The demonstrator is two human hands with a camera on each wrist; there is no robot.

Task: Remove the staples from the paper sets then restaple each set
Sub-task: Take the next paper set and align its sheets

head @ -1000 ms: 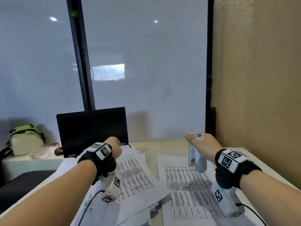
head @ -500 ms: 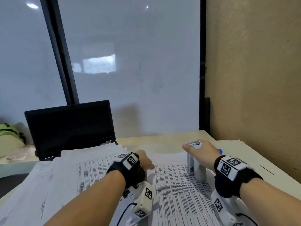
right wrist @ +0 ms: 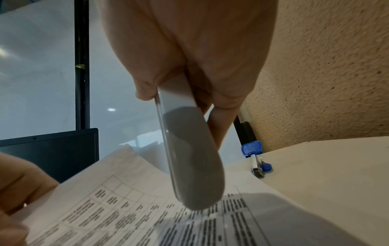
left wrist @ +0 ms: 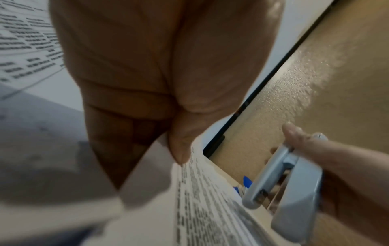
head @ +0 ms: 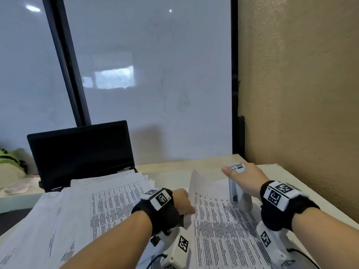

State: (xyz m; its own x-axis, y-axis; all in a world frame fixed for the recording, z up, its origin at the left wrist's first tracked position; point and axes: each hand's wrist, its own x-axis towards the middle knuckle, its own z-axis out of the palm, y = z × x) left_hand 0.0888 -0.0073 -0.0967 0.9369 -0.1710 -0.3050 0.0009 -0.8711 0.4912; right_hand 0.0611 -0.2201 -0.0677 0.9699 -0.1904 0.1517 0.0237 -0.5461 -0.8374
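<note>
**Paper set lifted at its edge, stapler held above**

Paper set [head: 219,220] lies at lower centre of the head view on the table [head: 194,166]. The left hand [head: 180,200] pinches its raised left edge between thumb and fingers. The right hand [head: 246,181] grips the grey stapler [head: 238,193] upright, its end over the printed page. A blue staple remover [right wrist: 255,156] lies near the wall.

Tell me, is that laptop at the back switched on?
It looks off: the lid is up, but the laptop screen is plain black in the head view and the right wrist view. Asleep or off, cannot tell.
</note>
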